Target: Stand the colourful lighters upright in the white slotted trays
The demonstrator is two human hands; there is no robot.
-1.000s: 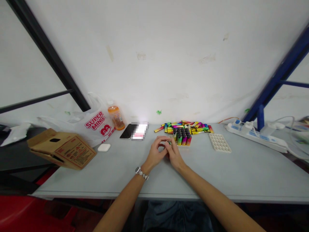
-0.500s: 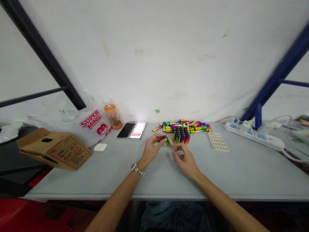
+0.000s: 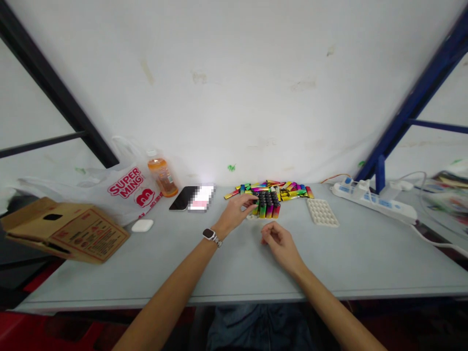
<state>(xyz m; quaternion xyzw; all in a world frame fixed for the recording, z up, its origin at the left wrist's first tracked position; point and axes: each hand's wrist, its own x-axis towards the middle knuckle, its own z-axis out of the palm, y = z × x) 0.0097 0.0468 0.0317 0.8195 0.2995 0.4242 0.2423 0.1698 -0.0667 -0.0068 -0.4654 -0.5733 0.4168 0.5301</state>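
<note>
Several shiny multicoloured lighters (image 3: 269, 208) with black tops stand upright in close rows on a pale moulded tray (image 3: 252, 217). My left hand (image 3: 236, 212), a watch on its wrist, reaches to the left side of these rows. Its thumb and fingers pinch a green-yellow lighter (image 3: 255, 208), partly hidden by the fingertips, which is upright at the edge of the group. In front of the rows, just above the table, my right hand (image 3: 281, 243) is loosely curled closed and apart from the lighters; nothing shows in it.
Loose lighters (image 3: 292, 192) lie in a pile behind the rows. Another moulded tray (image 3: 322, 213) and a power strip (image 3: 376, 201) are to the right. Leftward are a phone (image 3: 182, 198), a white case (image 3: 142, 225), an orange bottle (image 3: 163, 176), a plastic bag (image 3: 126, 195) and a cardboard box (image 3: 87, 234).
My left hand has brought the lighter from a tilted position against the left of the group and upright. My right hand's fingers have curled closer together. The view has shifted slightly.
</note>
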